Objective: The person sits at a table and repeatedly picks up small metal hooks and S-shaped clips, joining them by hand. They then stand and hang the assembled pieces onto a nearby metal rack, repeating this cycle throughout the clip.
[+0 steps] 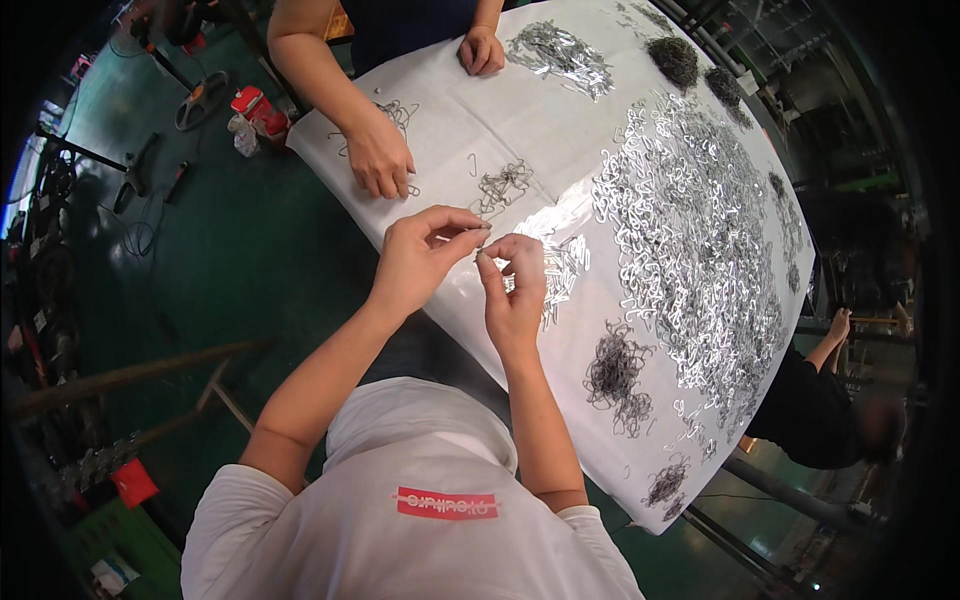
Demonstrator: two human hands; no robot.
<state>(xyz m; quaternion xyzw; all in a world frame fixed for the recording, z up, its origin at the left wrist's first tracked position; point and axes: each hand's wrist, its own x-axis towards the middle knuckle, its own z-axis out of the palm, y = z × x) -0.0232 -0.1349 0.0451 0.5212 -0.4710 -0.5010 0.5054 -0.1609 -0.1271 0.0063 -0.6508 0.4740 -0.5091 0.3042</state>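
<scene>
I have the left hand [425, 246] and right hand [519, 284] pinched narrow, apparently on a small wire piece [482, 243] between them; wire hooks [503, 188] lie at 12 o'clock on the worktop [555, 130]. Fine fingertip work, I judge, needing steadiness.

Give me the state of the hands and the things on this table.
Left hand: thumb and finger pinched, held item unclear
Right hand: likewise pinched, held item unclear
Opposite co-worker's hands: lowered to the table
Large heap of shiny metal hooks: loose, spread out
Dark wire pile: tangled
White sheet: creased
</scene>
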